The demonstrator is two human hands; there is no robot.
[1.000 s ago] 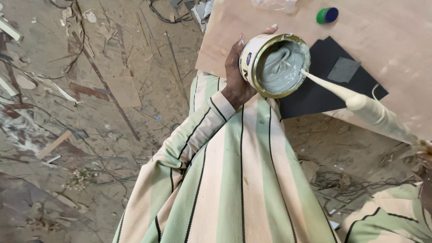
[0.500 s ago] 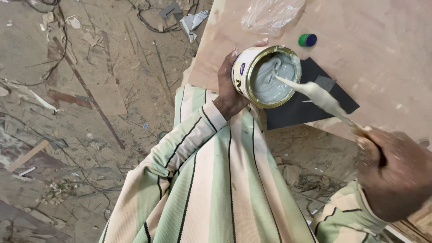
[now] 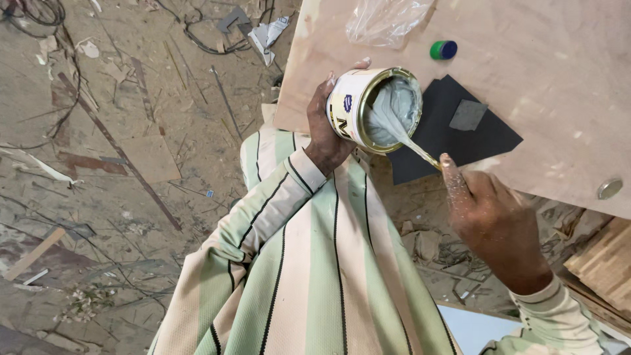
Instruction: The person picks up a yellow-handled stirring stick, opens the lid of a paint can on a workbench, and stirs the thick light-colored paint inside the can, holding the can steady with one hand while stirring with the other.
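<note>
So biggest thing in view is the pale plywood board (image 3: 526, 85) filling the far right, with the dusty workshop floor (image 3: 118, 164) full of scraps and offcuts off to the left. On the board we've got a black sheet of sandpaper (image 3: 460, 141) with a small grey square patch (image 3: 468, 115) sitting on it, a crumpled clear plastic bag (image 3: 388, 20) at the far edge, and a little green-and-blue bottle cap (image 3: 443, 50) beside it.

Our left hand (image 3: 325, 128) is wrapped round the white round tin of grey paste (image 3: 374, 108), fingers closed on its side, tilting the open mouth toward us, probably so we can reach in. It's held just over the board's near edge. Our right hand (image 3: 493, 217) pinches a paste-coated stick (image 3: 411, 144), fingers closed on the handle end, tip buried in the paste.
</note>
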